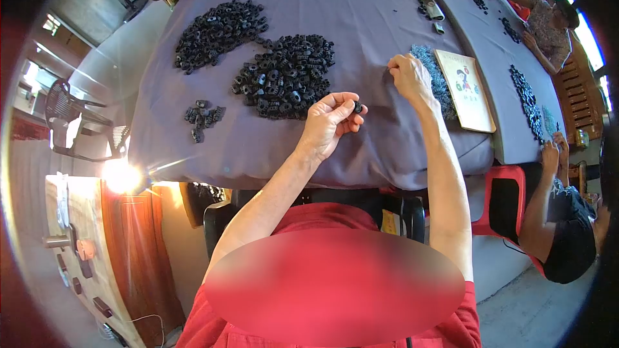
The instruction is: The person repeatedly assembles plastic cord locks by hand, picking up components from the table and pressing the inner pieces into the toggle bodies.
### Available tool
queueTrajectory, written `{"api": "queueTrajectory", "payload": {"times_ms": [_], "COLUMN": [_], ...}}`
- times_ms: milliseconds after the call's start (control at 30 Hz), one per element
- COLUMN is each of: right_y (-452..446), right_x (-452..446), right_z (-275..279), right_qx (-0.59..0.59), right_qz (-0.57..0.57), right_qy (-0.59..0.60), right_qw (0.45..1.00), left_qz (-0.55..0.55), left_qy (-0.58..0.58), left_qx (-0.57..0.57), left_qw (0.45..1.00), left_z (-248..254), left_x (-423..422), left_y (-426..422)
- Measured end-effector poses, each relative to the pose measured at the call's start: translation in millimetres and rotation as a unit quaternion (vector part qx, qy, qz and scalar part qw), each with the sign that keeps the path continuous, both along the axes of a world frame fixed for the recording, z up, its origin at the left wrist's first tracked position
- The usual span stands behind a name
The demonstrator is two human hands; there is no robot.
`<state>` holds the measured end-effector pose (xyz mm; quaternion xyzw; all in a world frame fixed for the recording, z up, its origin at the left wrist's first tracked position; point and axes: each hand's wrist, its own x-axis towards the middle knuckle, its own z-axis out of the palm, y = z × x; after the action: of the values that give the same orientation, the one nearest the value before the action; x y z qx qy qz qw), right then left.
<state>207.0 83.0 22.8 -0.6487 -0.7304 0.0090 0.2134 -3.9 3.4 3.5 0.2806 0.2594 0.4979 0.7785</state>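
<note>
1. Left hand: the grip is clamped, thumb against fingers, on one small black plastic piece — held just above the cloth-covered tabletop.
2. Right hand: at two o'clock from the left, its fingers curled downward; whether this grip is closed on anything, I cannot tell.
3. Just beside the right hand, toward three o'clock, lies a heap of fine grey-blue bits, too small to make out singly. Beyond it, a booklet with a cartoon figure on its cover.
4. Between ten and eleven o'clock from the left hand, close by, is a large pile of black pieces; a second pile sits farther out at ten.
5. A small cluster of them lies at nine o'clock — well apart from the left hand.
</note>
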Motion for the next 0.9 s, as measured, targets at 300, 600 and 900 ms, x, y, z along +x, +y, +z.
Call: {"api": "queueTrajectory", "payload": {"times_ms": [300, 600, 900], "right_y": [-43.2, -84.4, -49.1], "right_x": [-25.4, -42.8, -25.3], "right_z": [-2.7, -5.4, -3.9], "right_qx": [0.119, 0.088, 0.142], "right_qz": [0.027, 0.024, 0.017], "right_qy": [0.085, 0.246, 0.089], "right_qw": [0.989, 0.965, 0.986], "left_qz": [0.012, 0.012, 0.002], "left_qy": [-0.008, 0.051, 0.057], "left_qx": [-0.005, 0.037, 0.063], "left_qw": [1.000, 0.998, 0.996], "left_z": [-0.9, -1.9, 0.0], "left_x": [-0.3, 4.2, 0.7], "left_y": [0.0, -5.0, -9.8]}}
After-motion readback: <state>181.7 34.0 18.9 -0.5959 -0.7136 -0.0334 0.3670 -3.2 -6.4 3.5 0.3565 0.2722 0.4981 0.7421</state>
